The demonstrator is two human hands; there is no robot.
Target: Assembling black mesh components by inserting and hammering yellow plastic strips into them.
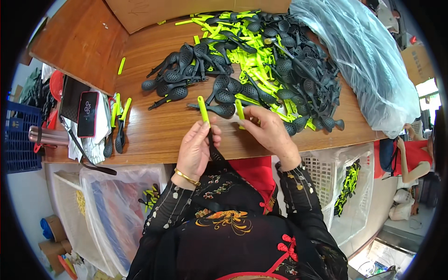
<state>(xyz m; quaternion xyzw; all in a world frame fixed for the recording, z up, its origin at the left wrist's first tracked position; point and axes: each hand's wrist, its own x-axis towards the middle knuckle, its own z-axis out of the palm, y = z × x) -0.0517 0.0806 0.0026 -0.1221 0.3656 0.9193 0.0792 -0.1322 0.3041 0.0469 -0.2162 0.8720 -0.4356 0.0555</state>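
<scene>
My left hand [192,151] is closed round the shaft of a black slotted spoon [217,156], its perforated bowl hanging down toward my lap. A lime-green handle piece [202,107] sits at the spoon's upper end. To the right, my right hand [273,130] pinches a separate lime-green handle piece [240,110] upright between thumb and fingers. Just beyond my hands lies a loose black slotted spoon head [223,110] on the wooden table [140,147]. Farther back spreads a heap of black spoon heads [308,70] mixed with lime-green handle pieces [242,58].
Left on the table are green-handled spoons [120,133], a phone [87,114] and a metal flask [46,135]. A clear plastic bag [359,60] lines the right side. Below stand plastic-lined crates [109,224] and a basket [322,175]. Another person [410,158] is at far right.
</scene>
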